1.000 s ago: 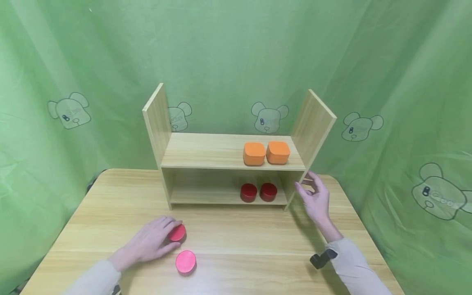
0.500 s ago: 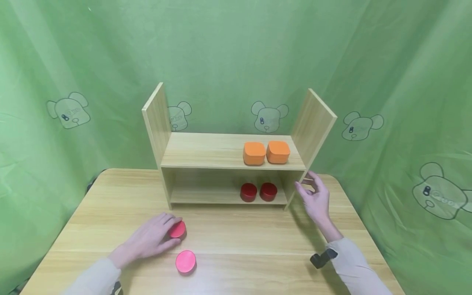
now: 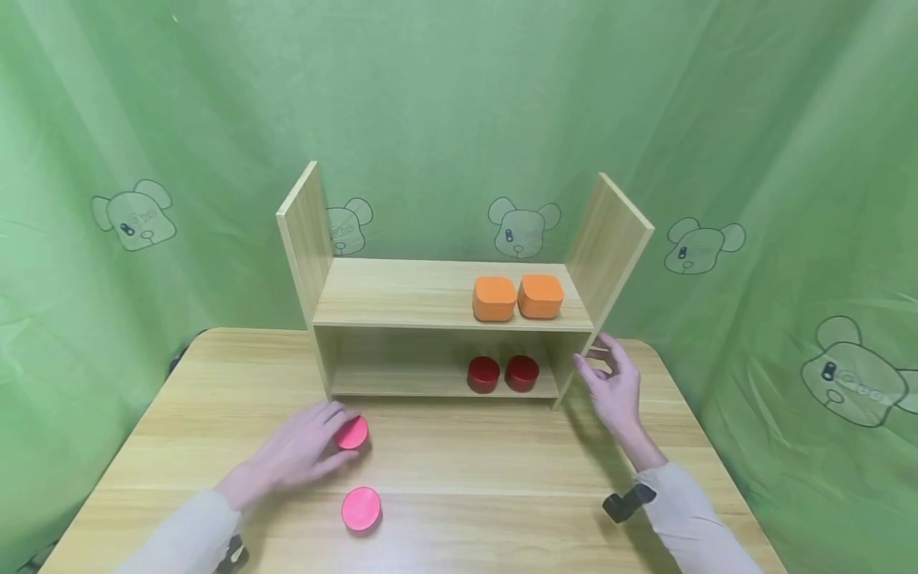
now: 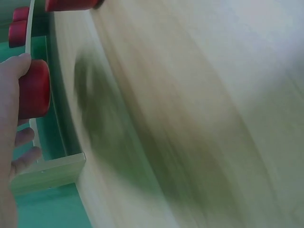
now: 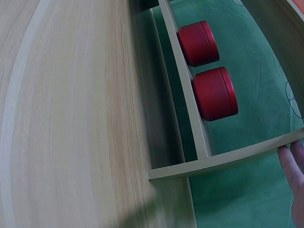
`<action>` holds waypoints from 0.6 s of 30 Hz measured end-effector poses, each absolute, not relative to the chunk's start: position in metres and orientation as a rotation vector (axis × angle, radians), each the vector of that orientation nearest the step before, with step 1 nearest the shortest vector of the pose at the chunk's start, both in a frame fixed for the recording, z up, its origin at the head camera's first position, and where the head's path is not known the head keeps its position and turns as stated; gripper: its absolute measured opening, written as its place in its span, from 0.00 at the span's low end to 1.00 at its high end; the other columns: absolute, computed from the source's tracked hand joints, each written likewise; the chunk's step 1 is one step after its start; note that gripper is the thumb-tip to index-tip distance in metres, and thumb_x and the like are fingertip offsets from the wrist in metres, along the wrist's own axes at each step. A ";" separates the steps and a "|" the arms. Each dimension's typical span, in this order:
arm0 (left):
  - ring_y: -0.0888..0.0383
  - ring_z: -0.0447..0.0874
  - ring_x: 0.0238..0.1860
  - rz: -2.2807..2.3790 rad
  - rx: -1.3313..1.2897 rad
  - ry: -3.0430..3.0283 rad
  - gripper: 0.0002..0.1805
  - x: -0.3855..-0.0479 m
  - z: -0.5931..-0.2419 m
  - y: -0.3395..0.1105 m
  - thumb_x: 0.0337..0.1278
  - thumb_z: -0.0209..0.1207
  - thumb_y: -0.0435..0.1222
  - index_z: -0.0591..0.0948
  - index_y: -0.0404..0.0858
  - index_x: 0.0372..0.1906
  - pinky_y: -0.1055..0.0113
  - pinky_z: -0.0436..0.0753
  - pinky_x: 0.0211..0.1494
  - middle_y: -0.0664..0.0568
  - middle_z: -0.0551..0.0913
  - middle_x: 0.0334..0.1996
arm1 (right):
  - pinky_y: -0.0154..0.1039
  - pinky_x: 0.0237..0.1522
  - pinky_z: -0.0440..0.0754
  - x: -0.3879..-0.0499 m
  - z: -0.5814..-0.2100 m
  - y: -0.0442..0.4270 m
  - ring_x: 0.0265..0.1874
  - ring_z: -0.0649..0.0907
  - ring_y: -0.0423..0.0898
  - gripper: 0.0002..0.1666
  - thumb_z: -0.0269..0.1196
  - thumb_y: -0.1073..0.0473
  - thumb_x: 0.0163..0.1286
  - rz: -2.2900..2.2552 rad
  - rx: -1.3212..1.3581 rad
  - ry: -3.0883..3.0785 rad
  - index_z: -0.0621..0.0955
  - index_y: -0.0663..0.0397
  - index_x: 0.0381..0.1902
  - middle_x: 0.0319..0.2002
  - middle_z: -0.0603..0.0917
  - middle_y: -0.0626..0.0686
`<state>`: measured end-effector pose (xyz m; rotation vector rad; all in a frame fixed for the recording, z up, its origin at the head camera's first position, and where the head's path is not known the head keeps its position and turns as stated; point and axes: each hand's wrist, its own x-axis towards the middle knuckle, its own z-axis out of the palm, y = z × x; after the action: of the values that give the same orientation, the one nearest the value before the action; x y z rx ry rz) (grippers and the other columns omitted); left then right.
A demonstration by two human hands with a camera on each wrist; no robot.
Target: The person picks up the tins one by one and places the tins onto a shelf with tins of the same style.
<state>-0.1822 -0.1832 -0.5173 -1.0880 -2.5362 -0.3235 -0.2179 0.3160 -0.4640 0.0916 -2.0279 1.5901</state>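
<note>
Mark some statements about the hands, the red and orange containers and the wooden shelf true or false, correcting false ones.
1. Two rounded-square orange containers stand on the upper board of the wooden shelf. True.
2. The left hand grips a round red container. True.
3. The right hand grips an orange container. False: it is at the shelf's right side panel, holding no container.
4. Two round dark red containers stand at the left end of the lower board. False: they stand toward its right end.
5. Another round pinkish-red container rests on the wooden table, nearer the person than the gripped one. True.
</note>
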 end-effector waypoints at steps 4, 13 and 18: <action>0.56 0.86 0.54 -0.315 -1.077 -2.554 0.34 -0.184 -0.514 -0.179 0.59 0.72 0.54 0.81 0.39 0.64 0.57 0.89 0.59 0.52 0.86 0.54 | 0.22 0.40 0.88 -0.218 -0.465 0.316 0.44 0.85 0.30 0.30 0.67 0.79 0.65 1.584 0.100 -2.026 0.77 0.71 0.66 0.49 0.83 0.36; 0.52 0.86 0.56 -0.277 -1.060 -2.489 0.36 -0.189 -0.506 -0.163 0.59 0.71 0.55 0.80 0.37 0.66 0.56 0.89 0.60 0.48 0.87 0.56 | 0.22 0.39 0.88 -0.219 -0.466 0.318 0.43 0.85 0.29 0.30 0.67 0.78 0.65 1.561 0.106 -2.036 0.77 0.70 0.66 0.49 0.83 0.36; 0.53 0.85 0.54 -0.271 -1.046 -2.477 0.35 -0.191 -0.498 -0.152 0.59 0.71 0.56 0.81 0.37 0.63 0.57 0.89 0.58 0.48 0.87 0.54 | 0.21 0.39 0.87 -0.219 -0.467 0.319 0.44 0.85 0.30 0.31 0.68 0.78 0.65 1.558 0.101 -2.044 0.77 0.70 0.66 0.49 0.83 0.36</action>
<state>-0.1911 -0.1516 -0.4982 -1.0465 -2.4768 -0.2709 -0.2193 0.3190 -0.4666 0.1005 -2.0436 1.5585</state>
